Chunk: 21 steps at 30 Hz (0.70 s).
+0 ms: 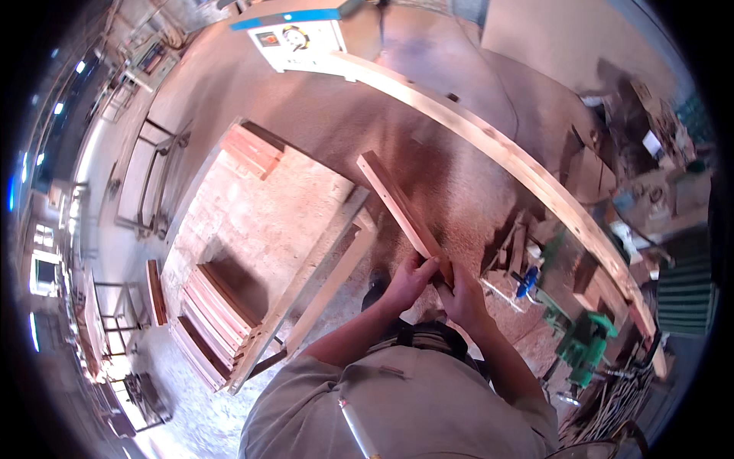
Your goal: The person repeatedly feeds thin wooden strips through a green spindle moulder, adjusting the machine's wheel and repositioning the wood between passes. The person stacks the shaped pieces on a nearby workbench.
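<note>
A reddish wooden bar [394, 197] slants up and away in front of my body, held in both hands near its lower end. My left hand [413, 281] wraps its side, the thumb lying along the wood. On the other side, my right hand [462, 292] is closed round the same end; its fingertips are hidden. To the left stands a worktable [275, 203] with a pale top. Stacked wooden bars [218, 314] lie on its near left part, and a smaller group of wooden pieces [251, 151] sits at its far end.
A long pale beam [489, 138] stretches from a white machine with a blue top [294, 42] down to the right. A green vise [585, 348] and a blue clamp [527, 282] are at the right, near scrap wood. Metal frames [145, 172] stand at the far left.
</note>
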Tool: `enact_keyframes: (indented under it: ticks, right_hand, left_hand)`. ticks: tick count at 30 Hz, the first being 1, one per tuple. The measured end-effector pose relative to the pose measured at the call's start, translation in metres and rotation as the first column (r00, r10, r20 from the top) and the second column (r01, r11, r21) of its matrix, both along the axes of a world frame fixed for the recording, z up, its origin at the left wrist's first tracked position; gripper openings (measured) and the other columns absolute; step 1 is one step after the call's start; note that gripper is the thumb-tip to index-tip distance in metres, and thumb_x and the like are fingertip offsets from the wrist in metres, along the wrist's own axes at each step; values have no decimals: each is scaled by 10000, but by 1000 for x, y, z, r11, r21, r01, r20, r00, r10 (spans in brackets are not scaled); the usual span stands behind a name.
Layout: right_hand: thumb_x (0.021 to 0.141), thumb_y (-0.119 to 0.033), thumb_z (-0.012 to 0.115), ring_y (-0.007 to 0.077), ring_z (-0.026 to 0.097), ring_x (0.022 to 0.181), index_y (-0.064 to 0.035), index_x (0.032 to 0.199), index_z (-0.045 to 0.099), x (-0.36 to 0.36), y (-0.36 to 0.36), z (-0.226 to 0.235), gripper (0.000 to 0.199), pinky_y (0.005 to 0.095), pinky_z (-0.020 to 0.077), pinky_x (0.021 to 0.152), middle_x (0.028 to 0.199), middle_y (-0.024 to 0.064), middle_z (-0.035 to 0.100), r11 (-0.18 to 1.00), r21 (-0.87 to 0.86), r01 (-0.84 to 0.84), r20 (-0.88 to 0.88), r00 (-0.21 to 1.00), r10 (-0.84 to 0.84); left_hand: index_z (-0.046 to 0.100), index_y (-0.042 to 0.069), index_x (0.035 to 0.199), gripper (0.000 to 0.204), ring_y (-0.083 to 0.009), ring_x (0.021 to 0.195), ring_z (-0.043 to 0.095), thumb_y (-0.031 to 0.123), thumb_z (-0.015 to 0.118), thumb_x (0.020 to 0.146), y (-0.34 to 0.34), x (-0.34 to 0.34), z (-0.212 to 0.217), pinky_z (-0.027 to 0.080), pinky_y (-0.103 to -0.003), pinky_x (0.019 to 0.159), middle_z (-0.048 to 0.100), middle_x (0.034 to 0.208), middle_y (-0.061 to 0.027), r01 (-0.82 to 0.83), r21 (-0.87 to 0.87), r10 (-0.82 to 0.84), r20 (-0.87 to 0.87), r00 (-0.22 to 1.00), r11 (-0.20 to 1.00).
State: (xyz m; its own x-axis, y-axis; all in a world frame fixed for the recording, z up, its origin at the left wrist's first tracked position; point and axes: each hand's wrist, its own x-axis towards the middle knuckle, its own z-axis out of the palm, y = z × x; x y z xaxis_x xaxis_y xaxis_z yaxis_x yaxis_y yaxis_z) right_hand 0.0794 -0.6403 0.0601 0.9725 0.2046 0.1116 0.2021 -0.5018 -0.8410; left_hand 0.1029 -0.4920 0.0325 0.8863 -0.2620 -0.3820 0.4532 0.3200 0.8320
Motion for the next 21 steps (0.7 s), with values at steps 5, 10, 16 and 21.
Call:
enact_keyframes:
  ticks: [5,10,16,21]
  right_hand:
    - [806,-42,642,185,591,869,15,1291,390,32,42,-47,549,289,491,703,1035,155,567,992,83,-92,-208,972,108]
    - [847,-78,616,130,585,789,40,1219,465,55,61,-63,419,254,488,674,943,115,603,991,118,69,-456,890,-8]
    - [857,-209,607,166,625,814,26,1169,540,30,31,-110,395,272,496,652,939,143,636,969,-181,168,-585,774,-244]
    - [854,-201,599,137,622,696,48,1139,553,30,41,-98,381,266,482,582,831,133,644,941,-207,269,-675,657,-336]
  left_hand:
    - [506,5,1101,225,-166,774,579,101,493,897,93,50,-23,483,-291,669,602,894,-81,-394,1,394,-49,918,919]
    - [509,14,1070,252,-159,687,589,197,528,898,263,110,-83,503,-290,587,607,876,-104,-739,168,723,155,673,652]
    - [567,-14,1059,312,-224,766,595,224,575,858,450,181,-147,479,-341,716,648,882,-136,-743,660,788,397,471,112]
    - [611,37,949,261,-245,740,631,244,564,798,504,230,-167,489,-352,683,650,769,-138,-703,703,824,336,456,103]
